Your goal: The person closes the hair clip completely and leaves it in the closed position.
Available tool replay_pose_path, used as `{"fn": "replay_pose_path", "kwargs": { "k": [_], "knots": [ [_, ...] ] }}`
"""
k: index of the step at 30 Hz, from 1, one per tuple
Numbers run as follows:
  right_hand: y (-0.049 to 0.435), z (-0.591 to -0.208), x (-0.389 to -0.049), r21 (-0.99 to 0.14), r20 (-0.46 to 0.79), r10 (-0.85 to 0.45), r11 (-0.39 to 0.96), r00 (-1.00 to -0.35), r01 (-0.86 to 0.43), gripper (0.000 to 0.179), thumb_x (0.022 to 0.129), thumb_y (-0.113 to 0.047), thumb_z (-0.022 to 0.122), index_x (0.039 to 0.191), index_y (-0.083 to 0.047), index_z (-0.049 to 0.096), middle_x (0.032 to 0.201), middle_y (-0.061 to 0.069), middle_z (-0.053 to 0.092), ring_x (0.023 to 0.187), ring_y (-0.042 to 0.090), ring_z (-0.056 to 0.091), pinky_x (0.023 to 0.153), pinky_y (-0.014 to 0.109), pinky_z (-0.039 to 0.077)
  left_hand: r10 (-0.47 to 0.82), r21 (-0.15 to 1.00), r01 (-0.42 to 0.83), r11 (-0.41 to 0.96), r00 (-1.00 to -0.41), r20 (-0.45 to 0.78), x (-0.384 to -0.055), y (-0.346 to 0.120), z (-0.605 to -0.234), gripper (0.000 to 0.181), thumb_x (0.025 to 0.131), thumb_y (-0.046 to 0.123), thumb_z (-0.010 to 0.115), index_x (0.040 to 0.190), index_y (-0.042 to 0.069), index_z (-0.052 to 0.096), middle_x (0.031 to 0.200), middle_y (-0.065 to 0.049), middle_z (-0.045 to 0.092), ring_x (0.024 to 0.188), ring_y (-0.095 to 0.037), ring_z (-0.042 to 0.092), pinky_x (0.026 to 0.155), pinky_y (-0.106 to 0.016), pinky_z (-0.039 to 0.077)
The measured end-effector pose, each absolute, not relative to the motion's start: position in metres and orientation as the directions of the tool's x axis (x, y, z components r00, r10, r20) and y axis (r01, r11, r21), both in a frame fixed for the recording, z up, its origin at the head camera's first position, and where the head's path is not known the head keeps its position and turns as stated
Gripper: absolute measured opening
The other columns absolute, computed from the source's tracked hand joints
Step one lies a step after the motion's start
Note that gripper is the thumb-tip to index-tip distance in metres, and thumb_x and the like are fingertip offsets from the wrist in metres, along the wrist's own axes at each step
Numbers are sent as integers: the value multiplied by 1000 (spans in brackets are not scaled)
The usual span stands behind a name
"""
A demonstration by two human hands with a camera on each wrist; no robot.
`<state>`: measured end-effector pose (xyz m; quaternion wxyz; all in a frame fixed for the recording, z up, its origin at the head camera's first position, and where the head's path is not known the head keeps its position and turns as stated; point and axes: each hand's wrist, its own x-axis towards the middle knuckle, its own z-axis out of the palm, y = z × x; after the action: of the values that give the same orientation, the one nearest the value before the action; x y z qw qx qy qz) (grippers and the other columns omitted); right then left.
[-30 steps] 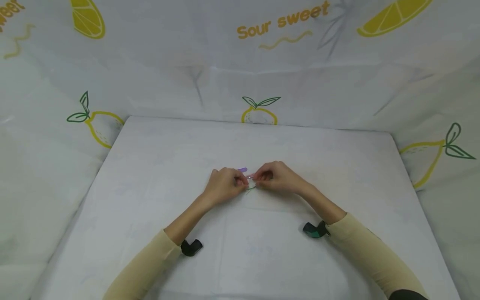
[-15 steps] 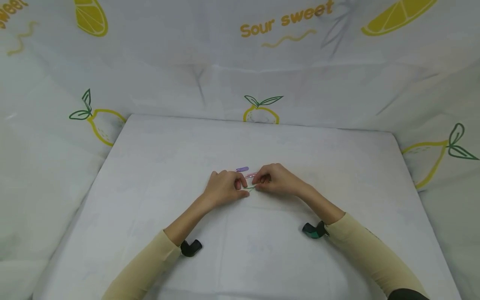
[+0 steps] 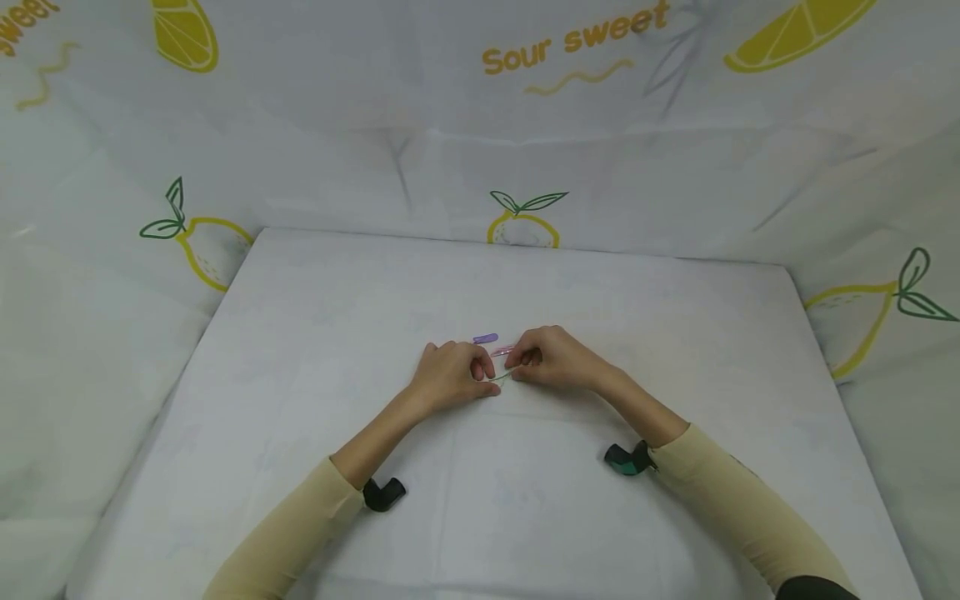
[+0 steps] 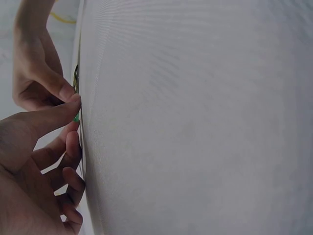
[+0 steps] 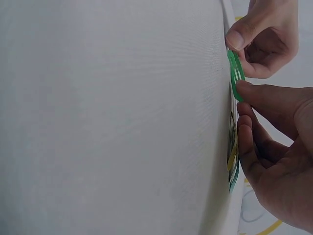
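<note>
A slim green snap hair clip point(image 5: 236, 73) is held low over the white table, between my two hands. My right hand point(image 3: 558, 360) pinches one end of it between thumb and fingertips. At its other end, the thumb and forefinger of my left hand point(image 3: 450, 373) hold it with a small gap between their tips. In the left wrist view only a green bit of the clip point(image 4: 77, 118) shows between those fingers. Just beyond the hands lie a purple hair clip point(image 3: 486, 338) and a pink one point(image 3: 502, 351), partly behind the right fingers.
Yellow and teal hair clips point(image 5: 232, 154) lie beside the right hand in the right wrist view. White lemon-print cloth point(image 3: 337, 142) rises at the table's back and sides. A black wrist device point(image 3: 384, 495) hangs at the left cuff, another point(image 3: 628, 459) at the right.
The left thumb and forefinger have parted slightly and shifted a little nearer the body, uncovering more of the green hair clip and the pink one. The right hand has barely moved.
</note>
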<state>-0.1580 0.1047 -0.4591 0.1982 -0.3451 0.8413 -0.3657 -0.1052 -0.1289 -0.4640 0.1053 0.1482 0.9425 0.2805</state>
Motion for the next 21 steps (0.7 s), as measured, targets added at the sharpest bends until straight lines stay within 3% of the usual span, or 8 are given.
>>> {"fn": "replay_pose_path", "kwargs": {
  "k": [12, 21],
  "knots": [
    [103, -459, -162, -754, -75, -739, 481, -669, -447, 8, 93, -6, 82, 100, -9, 84, 100, 4, 81, 86, 12, 66, 78, 21, 54, 312, 565, 180, 805, -939, -146, -103, -130, -467, 28, 83, 42, 95, 92, 22, 77, 78, 10, 66, 76, -6, 58, 82, -38, 37],
    [104, -458, -168, -751, -88, -745, 486, -661, -447, 10, 94, -9, 83, 104, -10, 85, 104, 3, 81, 91, 11, 67, 81, 22, 56, 269, 669, 109, 736, -953, -141, -102, -135, -474, 22, 84, 39, 94, 94, 25, 79, 77, 12, 60, 73, -6, 54, 93, -46, 37]
  ]
}}
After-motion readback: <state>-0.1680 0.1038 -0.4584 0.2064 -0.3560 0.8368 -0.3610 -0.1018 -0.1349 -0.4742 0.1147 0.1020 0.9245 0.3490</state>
